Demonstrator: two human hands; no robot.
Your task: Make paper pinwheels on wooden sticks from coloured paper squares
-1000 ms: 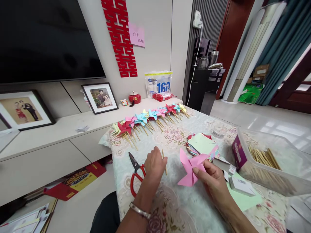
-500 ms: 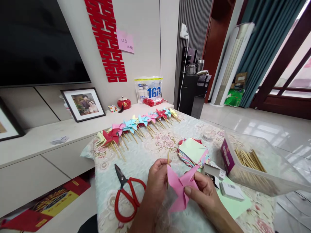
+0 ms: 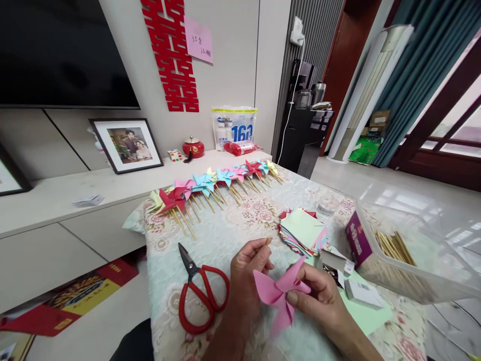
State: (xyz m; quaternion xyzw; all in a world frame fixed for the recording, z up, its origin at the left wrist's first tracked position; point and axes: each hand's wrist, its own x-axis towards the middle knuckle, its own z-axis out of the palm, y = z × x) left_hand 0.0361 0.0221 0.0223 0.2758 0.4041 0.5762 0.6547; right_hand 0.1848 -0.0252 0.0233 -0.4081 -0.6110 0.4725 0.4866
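Note:
My right hand (image 3: 319, 296) pinches a pink paper pinwheel (image 3: 276, 290) near its centre, thumb on the front. Just left of it, my left hand (image 3: 250, 271) is closed around a thin wooden stick (image 3: 268, 241); only the tip shows above the fingers. Whether stick and pinwheel are joined I cannot tell. Red-handled scissors (image 3: 201, 296) lie on the tablecloth beside my left forearm. Beyond my right hand sits a stack of coloured paper squares (image 3: 302, 228), with a small white box (image 3: 363, 294) nearer me.
Finished pinwheels on sticks (image 3: 205, 185) lie in a row along the table's far edge. A clear plastic bin (image 3: 398, 273) with many sticks (image 3: 394, 248) stands at the right. Behind the table is a white cabinet (image 3: 112, 200) with a framed photo (image 3: 126, 146).
The stick has sunk lower in my left hand, so less of it shows. The pinwheel has turned slightly in my right hand. The whole view has shifted a little.

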